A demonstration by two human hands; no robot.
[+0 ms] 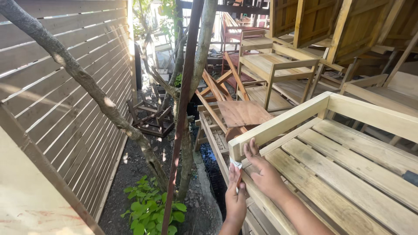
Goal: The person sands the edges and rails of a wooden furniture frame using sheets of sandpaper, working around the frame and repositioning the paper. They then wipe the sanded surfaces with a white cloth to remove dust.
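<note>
Small white folded pad (235, 164) against corner of pale slatted wooden bench (278, 126)

Pale yellow slatted bench (348, 174), white paper scrap (235, 164), green leaves (150, 209)

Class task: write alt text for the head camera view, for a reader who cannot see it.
Two bare hands work at the corner of a pale slatted wooden bench: the left hand pinches a small white scrap, and the right hand presses on the slats beside it. Stacked wooden furniture, thin tree trunks and a slatted fence surround them.
</note>
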